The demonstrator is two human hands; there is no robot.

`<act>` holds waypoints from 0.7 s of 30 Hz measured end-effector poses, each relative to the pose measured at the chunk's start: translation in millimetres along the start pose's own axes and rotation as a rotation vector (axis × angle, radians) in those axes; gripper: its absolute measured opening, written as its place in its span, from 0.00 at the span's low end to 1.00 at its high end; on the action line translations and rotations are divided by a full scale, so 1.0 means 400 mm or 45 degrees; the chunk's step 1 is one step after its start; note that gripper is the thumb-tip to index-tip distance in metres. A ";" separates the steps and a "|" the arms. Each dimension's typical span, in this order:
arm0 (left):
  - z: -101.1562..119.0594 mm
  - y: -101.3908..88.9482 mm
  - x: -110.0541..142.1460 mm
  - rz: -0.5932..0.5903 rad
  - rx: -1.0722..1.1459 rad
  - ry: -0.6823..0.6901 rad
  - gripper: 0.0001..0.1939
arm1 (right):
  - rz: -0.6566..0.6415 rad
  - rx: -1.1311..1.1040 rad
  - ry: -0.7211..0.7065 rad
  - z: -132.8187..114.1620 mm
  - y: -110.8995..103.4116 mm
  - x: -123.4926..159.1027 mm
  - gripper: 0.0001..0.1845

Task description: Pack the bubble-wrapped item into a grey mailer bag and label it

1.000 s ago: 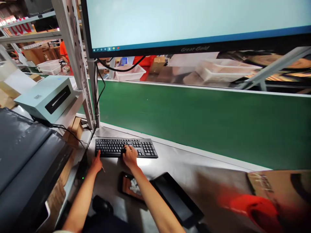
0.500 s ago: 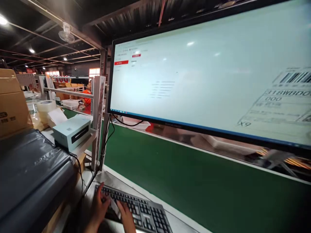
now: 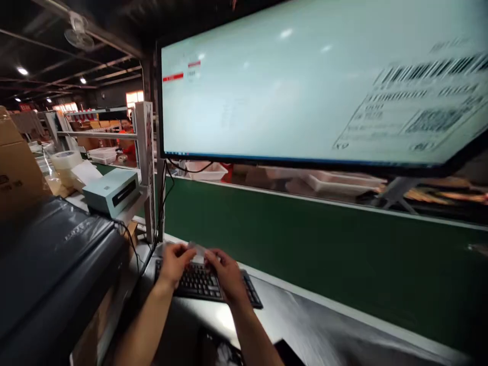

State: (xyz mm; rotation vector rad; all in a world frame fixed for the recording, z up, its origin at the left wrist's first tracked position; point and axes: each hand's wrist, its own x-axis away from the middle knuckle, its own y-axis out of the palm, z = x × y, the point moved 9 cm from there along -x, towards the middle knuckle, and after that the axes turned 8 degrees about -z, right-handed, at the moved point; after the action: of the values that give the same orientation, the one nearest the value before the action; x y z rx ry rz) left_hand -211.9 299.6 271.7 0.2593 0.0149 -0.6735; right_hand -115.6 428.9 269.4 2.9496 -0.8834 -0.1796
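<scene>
My left hand and my right hand hover together just above a black keyboard on a shiny metal worktop. Between their fingertips they hold a small pale, blurred piece that I cannot make out. Both hands have fingers curled into a pinch around it. A large monitor hangs above, showing a pale page with a barcode label at its right.
A green conveyor belt runs behind the worktop. At left stand a pale green label printer on a shelf, a dark grey bag stack, a cardboard box and a tape roll. White trays lie beyond the belt.
The camera tilted up to the monitor, then partly back down. My hands left the keys and came together above the keyboard, pinching a small pale piece. A barcode label appeared on screen.
</scene>
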 end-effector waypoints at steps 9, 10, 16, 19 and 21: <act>0.091 0.075 0.035 -0.120 0.163 -0.026 0.18 | -0.063 -0.170 0.012 -0.111 -0.004 0.040 0.28; 0.090 0.077 0.034 -0.119 0.162 -0.017 0.18 | -0.086 -0.155 0.015 -0.108 -0.007 0.039 0.28; 0.057 0.055 0.019 -0.004 0.141 -0.012 0.19 | 0.031 -0.058 0.106 0.092 -0.187 -0.013 0.31; 0.037 0.033 0.018 0.049 0.139 -0.036 0.19 | 0.372 0.570 0.266 0.294 -0.379 0.015 0.19; 0.022 0.020 0.017 0.089 0.156 -0.051 0.19 | 0.349 1.064 0.437 0.437 -0.448 0.058 0.16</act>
State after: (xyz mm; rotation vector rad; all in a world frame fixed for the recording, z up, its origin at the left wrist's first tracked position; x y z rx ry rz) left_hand -202.2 299.3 281.2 0.3627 -0.0740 -0.6109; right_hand -21.4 561.9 78.3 3.2949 -1.5778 0.8882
